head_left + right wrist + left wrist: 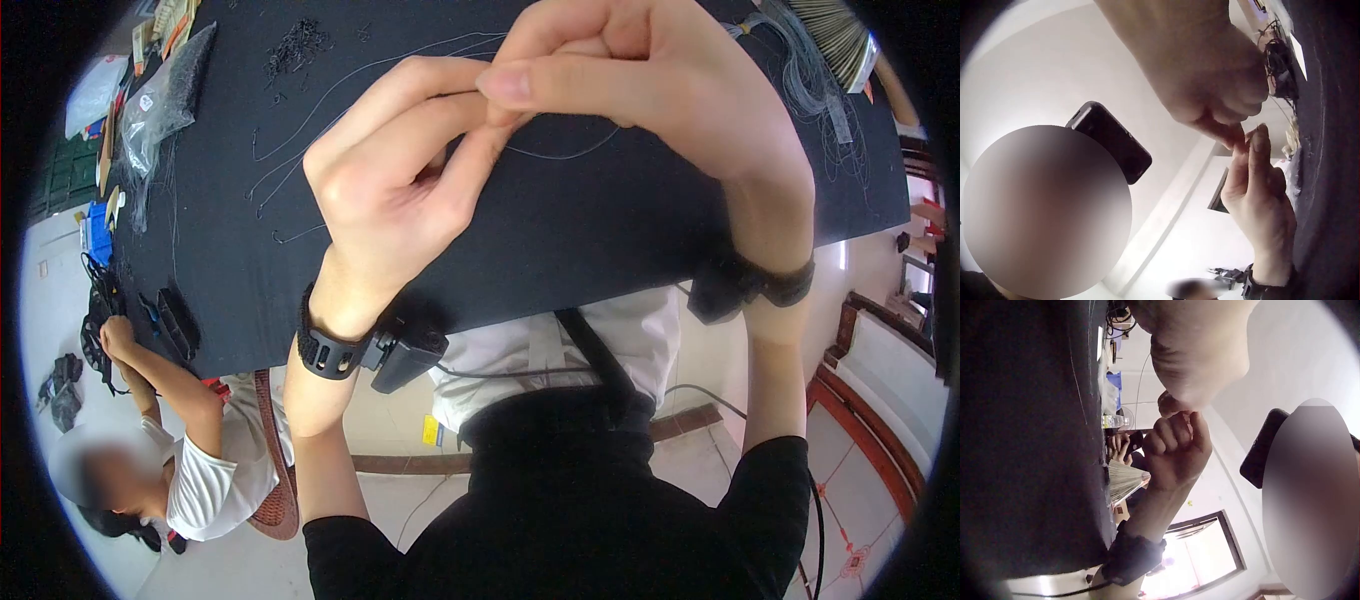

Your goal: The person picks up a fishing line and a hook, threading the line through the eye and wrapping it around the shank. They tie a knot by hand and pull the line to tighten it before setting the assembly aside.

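Note:
In the head view my left hand (400, 170) and right hand (640, 90) meet above the black-covered table, thumbs and fingertips pinched together. They hold thin fishing line (565, 158), which curves out below the right hand's fingers. Whatever lies right between the fingertips is mostly hidden. Several more strands run leftward behind the left hand and end in small fish hooks (280, 238) on the cloth. From the right wrist view, the left hand (1260, 194) points its fingertips up against the right hand (1216, 81). A tiny sliver shows at the left fingertips there.
A pile of small dark hooks (298, 48) lies at the back left, near a clear plastic bag (160, 110). Coiled line (800, 70) and a fanned stack of cards (835, 40) sit at the back right. Another person (220, 470) sits at the left side.

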`<control>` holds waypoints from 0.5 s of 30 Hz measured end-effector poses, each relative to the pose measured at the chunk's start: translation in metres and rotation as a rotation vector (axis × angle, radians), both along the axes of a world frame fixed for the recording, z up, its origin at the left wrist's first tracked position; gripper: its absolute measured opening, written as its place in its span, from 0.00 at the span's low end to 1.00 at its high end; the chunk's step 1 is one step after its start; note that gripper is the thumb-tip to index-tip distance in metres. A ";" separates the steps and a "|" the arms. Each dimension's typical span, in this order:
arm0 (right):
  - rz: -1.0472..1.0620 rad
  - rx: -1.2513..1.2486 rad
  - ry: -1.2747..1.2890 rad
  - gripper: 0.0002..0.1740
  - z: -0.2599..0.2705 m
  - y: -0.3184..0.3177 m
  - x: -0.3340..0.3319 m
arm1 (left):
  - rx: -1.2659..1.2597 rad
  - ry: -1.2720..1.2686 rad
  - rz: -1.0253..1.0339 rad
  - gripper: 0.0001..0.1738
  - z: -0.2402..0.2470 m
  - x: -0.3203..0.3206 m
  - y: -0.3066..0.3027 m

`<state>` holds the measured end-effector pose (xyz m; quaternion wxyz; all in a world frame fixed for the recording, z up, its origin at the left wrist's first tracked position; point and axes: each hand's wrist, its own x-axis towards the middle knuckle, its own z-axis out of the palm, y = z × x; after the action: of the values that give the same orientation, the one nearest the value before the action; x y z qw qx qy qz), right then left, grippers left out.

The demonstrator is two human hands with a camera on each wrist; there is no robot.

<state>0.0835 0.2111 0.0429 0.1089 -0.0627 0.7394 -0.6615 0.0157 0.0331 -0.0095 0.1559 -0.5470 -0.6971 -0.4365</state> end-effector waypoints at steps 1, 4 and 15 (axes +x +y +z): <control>-0.023 0.000 -0.034 0.11 0.000 0.000 -0.001 | -0.001 -0.002 -0.003 0.06 0.000 0.001 0.001; -0.254 0.177 0.010 0.11 0.002 -0.011 0.005 | -0.033 -0.020 -0.004 0.06 0.001 0.002 0.001; -0.383 0.415 0.084 0.07 0.000 -0.022 0.039 | 0.093 0.174 -0.029 0.08 0.000 -0.002 0.003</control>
<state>0.1221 0.1891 0.0433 -0.0383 0.0746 0.8612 -0.5013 0.0135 0.0363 -0.0097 0.2349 -0.5850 -0.6519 -0.4215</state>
